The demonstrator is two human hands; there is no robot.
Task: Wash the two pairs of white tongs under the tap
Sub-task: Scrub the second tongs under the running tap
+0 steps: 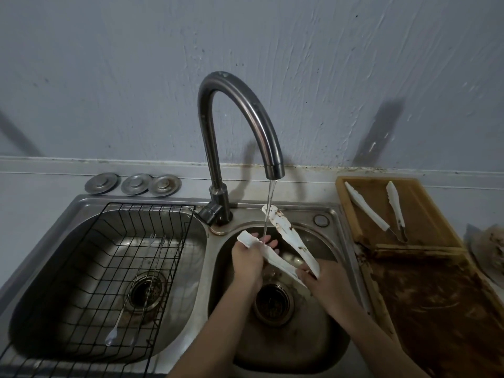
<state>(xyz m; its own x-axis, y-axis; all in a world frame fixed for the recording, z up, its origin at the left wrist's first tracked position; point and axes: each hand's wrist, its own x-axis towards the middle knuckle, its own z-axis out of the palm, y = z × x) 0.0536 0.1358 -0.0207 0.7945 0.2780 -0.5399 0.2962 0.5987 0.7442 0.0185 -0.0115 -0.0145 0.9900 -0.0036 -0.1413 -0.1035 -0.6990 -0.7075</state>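
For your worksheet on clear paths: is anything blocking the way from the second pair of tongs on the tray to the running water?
Nothing fixed shows. The second tongs lie loose on the brown tray. Under the water stream, though, both hands hold the first tongs.
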